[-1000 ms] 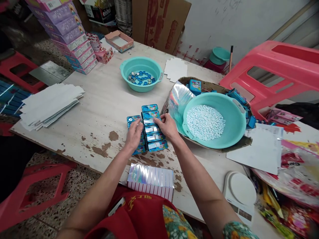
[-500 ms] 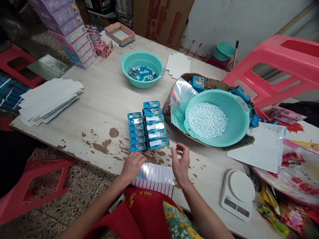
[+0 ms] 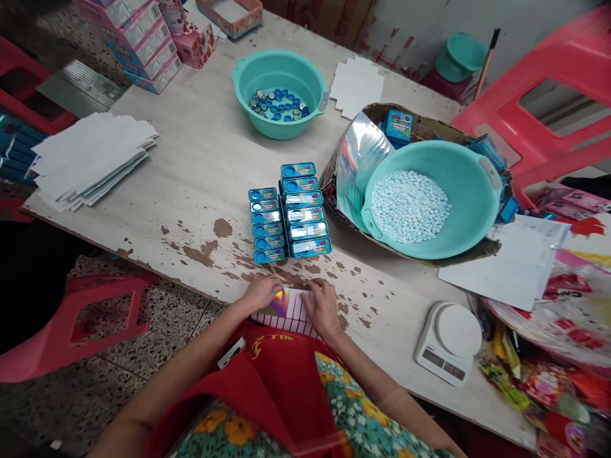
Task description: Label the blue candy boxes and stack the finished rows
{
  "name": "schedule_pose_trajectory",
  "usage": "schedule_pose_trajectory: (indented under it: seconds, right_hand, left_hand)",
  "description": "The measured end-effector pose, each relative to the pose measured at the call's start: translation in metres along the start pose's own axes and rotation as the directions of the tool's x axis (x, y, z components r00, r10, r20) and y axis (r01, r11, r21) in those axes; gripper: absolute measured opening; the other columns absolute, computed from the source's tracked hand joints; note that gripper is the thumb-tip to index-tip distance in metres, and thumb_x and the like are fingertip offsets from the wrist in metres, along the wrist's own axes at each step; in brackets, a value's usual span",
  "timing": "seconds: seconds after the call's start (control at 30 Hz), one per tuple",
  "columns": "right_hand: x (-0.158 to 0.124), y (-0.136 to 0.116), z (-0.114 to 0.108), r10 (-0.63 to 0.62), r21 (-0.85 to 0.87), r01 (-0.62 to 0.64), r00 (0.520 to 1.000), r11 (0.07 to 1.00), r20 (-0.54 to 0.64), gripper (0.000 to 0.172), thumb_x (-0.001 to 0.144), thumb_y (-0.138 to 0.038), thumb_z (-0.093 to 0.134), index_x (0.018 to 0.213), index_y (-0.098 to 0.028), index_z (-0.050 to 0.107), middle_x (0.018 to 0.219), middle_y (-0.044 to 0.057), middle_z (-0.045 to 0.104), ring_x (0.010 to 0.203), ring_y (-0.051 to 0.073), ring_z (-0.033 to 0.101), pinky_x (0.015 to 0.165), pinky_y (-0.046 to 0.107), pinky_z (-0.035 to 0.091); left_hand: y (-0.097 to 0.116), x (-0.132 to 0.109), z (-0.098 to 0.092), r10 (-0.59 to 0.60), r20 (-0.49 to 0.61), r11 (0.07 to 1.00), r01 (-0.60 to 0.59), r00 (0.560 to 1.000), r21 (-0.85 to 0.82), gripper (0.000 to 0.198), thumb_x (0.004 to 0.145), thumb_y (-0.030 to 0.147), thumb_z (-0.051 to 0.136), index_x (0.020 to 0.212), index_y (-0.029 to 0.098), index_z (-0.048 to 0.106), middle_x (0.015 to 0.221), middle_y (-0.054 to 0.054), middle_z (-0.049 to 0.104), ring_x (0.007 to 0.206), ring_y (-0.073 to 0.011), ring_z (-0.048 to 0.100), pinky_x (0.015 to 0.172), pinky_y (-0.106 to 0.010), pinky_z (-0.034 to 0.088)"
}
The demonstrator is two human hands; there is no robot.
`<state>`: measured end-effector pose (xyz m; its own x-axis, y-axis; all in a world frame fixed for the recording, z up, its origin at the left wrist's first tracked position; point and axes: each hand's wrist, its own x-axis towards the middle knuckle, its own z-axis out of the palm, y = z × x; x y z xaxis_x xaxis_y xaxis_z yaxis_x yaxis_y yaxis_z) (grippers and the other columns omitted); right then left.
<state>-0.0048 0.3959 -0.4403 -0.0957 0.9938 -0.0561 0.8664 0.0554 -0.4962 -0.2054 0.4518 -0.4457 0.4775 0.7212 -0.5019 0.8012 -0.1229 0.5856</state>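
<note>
A shiny sheet of label strips [image 3: 292,306], white with pink lines and a rainbow glare, lies at the table's front edge against my body. At its upper left, my left hand [image 3: 262,292] has its fingers closed on the sheet. My right hand [image 3: 324,308] is bent over the right side, thumb and fingers pinching at the strips; whether one strip is lifted is too small to tell. Just beyond the hands stand two rows of blue candy tins [image 3: 305,215], the right row taller. Pale strips lie across the tops of several tins.
A turquoise basin [image 3: 281,127] with blue and silver caps stands behind the tins. To the right, a cardboard box [image 3: 329,172] carries a basin [image 3: 477,210] of pale candies. A kitchen scale [image 3: 449,343] sits front right, stacked white card [image 3: 95,152] at left.
My right hand has come down and left onto the label sheet, fingers closing. My left hand has shifted slightly along the sheet's upper left edge. The camera view has tilted downward.
</note>
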Motion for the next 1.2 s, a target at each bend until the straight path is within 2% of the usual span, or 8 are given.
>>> schedule_pose_trajectory:
  seconds: [0.13,0.3,0.57,0.7,0.8,0.9,1.0,1.2]
  right_hand:
    - [0.005,-0.029,0.016,-0.207,-0.087,0.228,0.957,0.97,0.205,0.032,0.087,-0.025,0.049,0.119,-0.022,0.054,0.103,0.011,0.057,0.093,0.024,0.049,0.078,0.038,0.042]
    - [-0.006,-0.025,0.022,-0.297,-0.134,0.341,0.916,0.93,0.27,0.028,0.087,-0.021,0.049,0.115,-0.02,0.055,0.118,0.011,0.055,0.1,0.024,0.049,0.078,0.037,0.041]
    - [0.006,-0.04,-0.027,-0.209,0.109,0.184,0.931,0.977,0.299,0.01,0.085,-0.027,0.055,0.079,-0.019,0.057,0.075,0.003,0.061,0.075,0.018,0.055,0.068,0.029,0.04]
    - [0.02,-0.058,-0.08,-0.138,0.331,0.039,0.95,0.943,0.281,0.011,0.084,-0.028,0.057,0.078,-0.02,0.054,0.074,0.0,0.06,0.071,0.014,0.054,0.064,0.025,0.041]
    - [0.037,-0.07,-0.113,-0.11,0.381,0.021,0.971,0.924,0.214,0.01,0.084,-0.028,0.056,0.078,-0.02,0.055,0.073,-0.001,0.059,0.069,0.013,0.054,0.063,0.024,0.04]
    - [0.063,-0.079,-0.133,-0.094,0.306,0.074,0.994,0.949,0.052,0.01,0.085,-0.027,0.055,0.078,-0.021,0.058,0.075,0.001,0.06,0.074,0.015,0.053,0.066,0.026,0.039]
    - [0.104,-0.085,-0.141,-0.102,0.287,0.114,0.993,0.951,-0.058,0.012,0.084,-0.029,0.055,0.078,-0.021,0.061,0.078,0.002,0.06,0.074,0.015,0.054,0.065,0.026,0.039]
    - [0.207,-0.087,-0.135,-0.027,0.247,0.047,0.996,0.968,-0.082,0.016,0.08,-0.034,0.057,0.072,-0.02,0.061,0.07,0.0,0.061,0.066,0.015,0.053,0.058,0.025,0.036]
  left_hand:
    - [0.003,0.001,0.0,-0.047,-0.03,0.998,0.048,0.998,0.032,0.03,0.086,0.03,0.038,0.078,0.021,0.066,0.086,-0.005,0.069,0.083,-0.0206,0.061,0.074,-0.029,0.039]
    - [0.002,0.004,0.005,-0.123,-0.039,0.992,0.124,0.992,0.021,0.03,0.085,0.029,0.039,0.081,0.02,0.067,0.086,-0.005,0.07,0.084,-0.02,0.061,0.075,-0.03,0.039]
    - [0.017,-0.014,0.0,-0.034,-0.206,0.999,0.028,0.978,-0.029,0.033,0.089,0.028,0.034,0.091,0.016,0.064,0.099,-0.011,0.066,0.1,-0.0244,0.055,0.093,-0.041,0.032]
    - [0.044,-0.044,-0.029,0.132,-0.22,0.85,-0.224,0.967,-0.477,0.032,0.088,0.033,0.04,0.113,0.019,0.055,0.113,-0.007,0.061,0.104,-0.0186,0.053,0.092,-0.031,0.038]
    - [0.065,-0.055,-0.057,0.084,-0.081,0.743,-0.116,0.993,-0.659,0.025,0.085,0.037,0.045,0.09,0.017,0.059,0.076,-0.001,0.063,0.072,-0.0141,0.058,0.068,-0.024,0.045]
    - [0.077,-0.05,-0.092,0.009,-0.087,0.741,-0.066,0.996,-0.668,0.03,0.086,0.039,0.04,0.072,0.016,0.054,0.056,0.003,0.052,0.054,-0.0105,0.051,0.056,-0.022,0.041]
    - [0.081,-0.034,-0.137,0.008,-0.195,0.771,-0.131,0.981,-0.624,0.025,0.086,0.037,0.041,0.083,0.017,0.055,0.056,0.004,0.05,0.052,-0.0097,0.049,0.052,-0.02,0.039]
    - [0.065,0.027,-0.204,0.005,-0.372,0.729,-0.258,0.928,-0.633,0.016,0.082,0.026,0.043,0.098,0.02,0.044,0.054,0.007,0.045,0.048,-0.008,0.043,0.045,-0.017,0.035]
